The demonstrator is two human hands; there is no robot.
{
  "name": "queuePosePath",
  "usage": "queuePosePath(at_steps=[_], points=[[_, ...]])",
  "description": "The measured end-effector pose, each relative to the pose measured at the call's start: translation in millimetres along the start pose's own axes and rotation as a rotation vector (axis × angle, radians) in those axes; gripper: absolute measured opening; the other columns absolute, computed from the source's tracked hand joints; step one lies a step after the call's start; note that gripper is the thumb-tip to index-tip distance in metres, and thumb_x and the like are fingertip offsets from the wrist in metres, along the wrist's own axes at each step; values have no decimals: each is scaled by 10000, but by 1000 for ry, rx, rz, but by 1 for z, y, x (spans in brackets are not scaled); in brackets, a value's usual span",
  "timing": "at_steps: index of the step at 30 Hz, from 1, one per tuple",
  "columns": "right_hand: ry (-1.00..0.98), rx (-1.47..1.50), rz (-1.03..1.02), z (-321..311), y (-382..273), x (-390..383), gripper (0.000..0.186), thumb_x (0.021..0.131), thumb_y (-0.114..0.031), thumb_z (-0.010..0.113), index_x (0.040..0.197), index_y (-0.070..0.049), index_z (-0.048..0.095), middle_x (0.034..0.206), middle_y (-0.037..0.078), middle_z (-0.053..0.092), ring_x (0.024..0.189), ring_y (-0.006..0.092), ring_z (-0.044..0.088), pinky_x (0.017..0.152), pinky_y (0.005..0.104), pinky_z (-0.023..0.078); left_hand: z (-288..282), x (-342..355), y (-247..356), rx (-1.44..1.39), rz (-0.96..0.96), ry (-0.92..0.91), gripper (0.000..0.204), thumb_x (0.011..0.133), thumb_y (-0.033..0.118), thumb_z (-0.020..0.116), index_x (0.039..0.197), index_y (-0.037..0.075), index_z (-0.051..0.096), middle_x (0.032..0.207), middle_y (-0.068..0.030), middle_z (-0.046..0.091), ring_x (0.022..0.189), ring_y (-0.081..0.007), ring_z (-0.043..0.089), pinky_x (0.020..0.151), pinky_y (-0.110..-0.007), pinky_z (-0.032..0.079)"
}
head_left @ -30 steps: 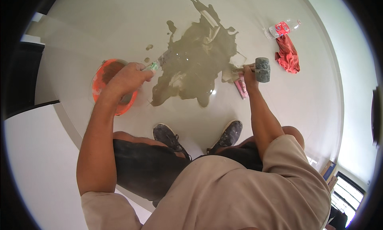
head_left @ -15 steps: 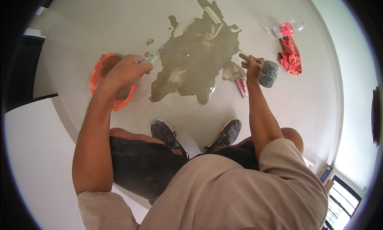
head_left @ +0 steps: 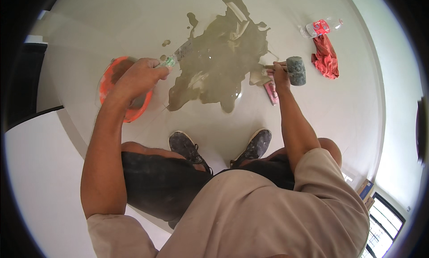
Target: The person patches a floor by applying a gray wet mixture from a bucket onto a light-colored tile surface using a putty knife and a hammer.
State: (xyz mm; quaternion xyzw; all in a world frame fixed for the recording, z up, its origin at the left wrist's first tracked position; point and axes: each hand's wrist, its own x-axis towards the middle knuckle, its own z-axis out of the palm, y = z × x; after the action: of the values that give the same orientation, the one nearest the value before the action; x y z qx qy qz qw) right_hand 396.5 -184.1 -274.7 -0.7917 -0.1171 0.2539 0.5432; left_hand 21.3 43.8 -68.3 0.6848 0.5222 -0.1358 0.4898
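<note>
Pale glossy floor tiles are filling the room, shining under daylight and bending toward the rim of the view; a wide greyish-brown patch of wet mortar is spreading across them in front of the crouching person, with a few small splashes lying just beyond its far left edge; the left hand is closing tightly round the greenish handle of a trowel, whose blade is reaching into the left edge of the mortar; under that wrist an orange bucket is sitting on the floor, its rim partly hidden by the forearm; the right hand is wrapping round the wooden handle of a rubber mallet, the dark grey head pointing out to the right and hovering just above the tiles at the right edge of the patch; a pink object, too small to tell apart, is lying on the floor just below that hand; farther right, well apart from the mortar, a red cloth is lying crumpled, and a clear plastic bottle with a red label is lying on its side just beside the cloth's far end; two dusty dark shoes are planting themselves on the tiles near the patch's near edge, knees bending outward.
</note>
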Motion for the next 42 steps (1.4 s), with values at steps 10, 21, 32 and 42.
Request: queuePosePath(at_steps=[10,21,32,42], points=[[240,-160,-343,-21,-18,-1,274,897,-199,769,1103,-44,675,1022,66,718,936,145,658,783,322,512,0,8,-1,-5,52,-7,410,917,402,629,1000,3,670,871,-68,577,874,-191,549,833,-351,439],[96,422,-281,-35,-69,-12,948,749,-4,847,1526,-137,320,1191,106,629,1102,224,604,951,386,476,-2,8,1,-55,87,20,306,887,350,613,832,49,594,716,21,432,662,-133,396,636,-334,334],[154,154,-273,-32,-149,-8,677,761,-270,900,1240,53,547,1119,140,658,1002,207,666,758,333,581,-11,0,1,-32,124,75,327,878,349,600,850,22,604,744,-20,471,722,-166,455,680,-356,362],[96,-308,-377,18,-178,39,724,731,-303,799,1313,56,559,1166,234,662,1054,320,669,917,411,540,-4,-8,12,-86,138,165,387,890,346,605,954,-33,653,817,-76,560,819,-210,537,801,-386,422]])
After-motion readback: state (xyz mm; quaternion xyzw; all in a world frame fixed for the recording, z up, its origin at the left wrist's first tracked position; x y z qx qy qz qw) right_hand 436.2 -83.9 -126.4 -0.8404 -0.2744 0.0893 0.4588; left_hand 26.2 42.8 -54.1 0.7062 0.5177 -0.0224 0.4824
